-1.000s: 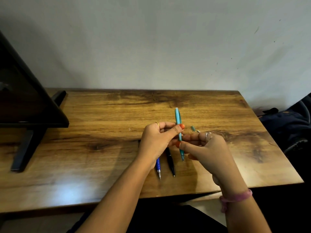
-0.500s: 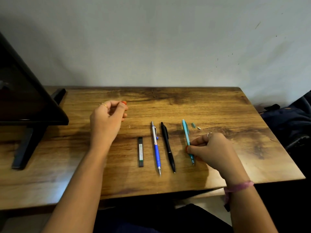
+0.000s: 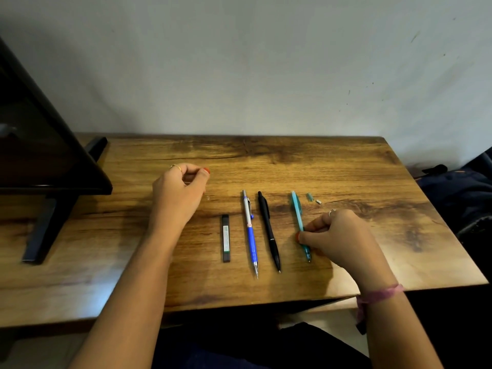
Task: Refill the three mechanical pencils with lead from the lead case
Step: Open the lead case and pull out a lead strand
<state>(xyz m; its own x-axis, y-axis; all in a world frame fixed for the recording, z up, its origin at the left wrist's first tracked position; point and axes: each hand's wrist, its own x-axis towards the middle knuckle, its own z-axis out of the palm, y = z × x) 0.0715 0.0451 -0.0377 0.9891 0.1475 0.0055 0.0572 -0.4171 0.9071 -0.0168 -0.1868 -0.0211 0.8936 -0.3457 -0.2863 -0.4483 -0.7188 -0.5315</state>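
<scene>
Right now both hands are over the wooden surface (image 3: 346,166). Left hand (image 3: 177,194) hovers at the left of the row, fingers curled inward, thumb with an orange nail up against the fingertips; whether anything thin is pinched there cannot be told, too small to see. Ring on one left finger. Right hand (image 3: 338,237) sits low on the surface at the right end of the row, fingers curled, thumb and fingertips pinching the lower part of the teal pencil (image 3: 296,211), near its grip; pencil lies flat, tip toward the near edge, tip sticks out just below the hand. Ring on the right hand, pink band (image 3: 380,292) on that wrist. Lead case (image 3: 226,238), slim black with a pale label, lies flat left of the pencils, untouched, near the left forearm but apart from it. Just right of it the blue-and-silver pencil (image 3: 250,233) lies flat, tip toward the near edge, then the black pencil (image 3: 269,230) beside it, same direction, neither touched. All three pencils and the case roughly parallel, close together, not touching each other. Two tiny loose bits, a teal cap (image 3: 309,197) and a small pale piece (image 3: 318,201), lie just right of the teal pencil's far end, apart from both hands. Dark monitor stand (image 3: 50,219) on the far left of the surface. Dark bag (image 3: 458,193) off the right edge.
</scene>
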